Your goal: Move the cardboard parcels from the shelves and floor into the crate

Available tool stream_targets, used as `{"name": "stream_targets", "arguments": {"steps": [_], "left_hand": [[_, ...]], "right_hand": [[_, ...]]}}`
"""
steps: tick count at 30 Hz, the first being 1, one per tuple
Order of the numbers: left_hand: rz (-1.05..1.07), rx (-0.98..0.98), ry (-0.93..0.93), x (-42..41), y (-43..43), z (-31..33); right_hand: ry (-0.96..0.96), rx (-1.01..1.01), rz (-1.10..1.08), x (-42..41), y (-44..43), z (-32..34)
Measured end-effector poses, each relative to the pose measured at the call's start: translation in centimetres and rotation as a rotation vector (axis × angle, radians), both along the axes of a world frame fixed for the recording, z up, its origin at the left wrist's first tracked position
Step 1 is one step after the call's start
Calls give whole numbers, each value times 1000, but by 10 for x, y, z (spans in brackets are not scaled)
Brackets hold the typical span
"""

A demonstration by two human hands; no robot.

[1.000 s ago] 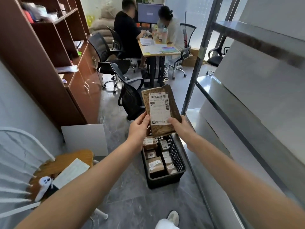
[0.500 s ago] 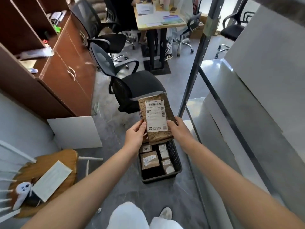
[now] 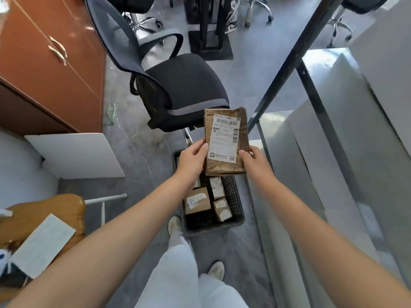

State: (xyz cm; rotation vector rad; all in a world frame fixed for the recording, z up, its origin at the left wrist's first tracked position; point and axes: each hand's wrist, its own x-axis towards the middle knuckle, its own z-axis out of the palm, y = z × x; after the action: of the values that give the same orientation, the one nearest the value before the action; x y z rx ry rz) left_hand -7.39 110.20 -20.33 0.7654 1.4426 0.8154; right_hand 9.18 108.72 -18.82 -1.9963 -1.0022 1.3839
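Both hands hold a flat brown cardboard parcel (image 3: 224,165) with a white shipping label, label side up. My left hand (image 3: 192,160) grips its left edge and my right hand (image 3: 255,163) grips its right edge. The parcel hangs above the far end of a black plastic crate (image 3: 213,227) that stands on the floor. Inside the crate lie several small labelled cardboard parcels (image 3: 198,201), partly hidden by my left hand and the held parcel.
A black office chair (image 3: 175,85) stands just beyond the crate. Grey metal shelving (image 3: 322,121) runs along the right. At the left are a brown cabinet (image 3: 49,63), a white board (image 3: 73,155) and a wooden chair seat (image 3: 42,216) with paper. My legs and shoes are below.
The view has tilted down toward the floor. The parcel has come lower, closer to the crate, still held in both hands.
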Motion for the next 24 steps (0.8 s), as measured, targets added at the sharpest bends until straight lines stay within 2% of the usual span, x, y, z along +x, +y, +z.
{"name": "stream_targets", "arguments": {"steps": [5, 12, 16, 24], "left_hand": [[-12, -90, 24, -6, 27, -51], [-54, -290, 160, -8, 18, -159], [-74, -365, 210, -2, 1, -231], [2, -492, 183, 38, -9, -372]], "right_hand": [[-45, -80, -56, -10, 26, -58], [-17, -317, -142, -27, -3, -164], [7, -382, -113, -18, -5, -230], [68, -498, -55, 20, -2, -379]]}}
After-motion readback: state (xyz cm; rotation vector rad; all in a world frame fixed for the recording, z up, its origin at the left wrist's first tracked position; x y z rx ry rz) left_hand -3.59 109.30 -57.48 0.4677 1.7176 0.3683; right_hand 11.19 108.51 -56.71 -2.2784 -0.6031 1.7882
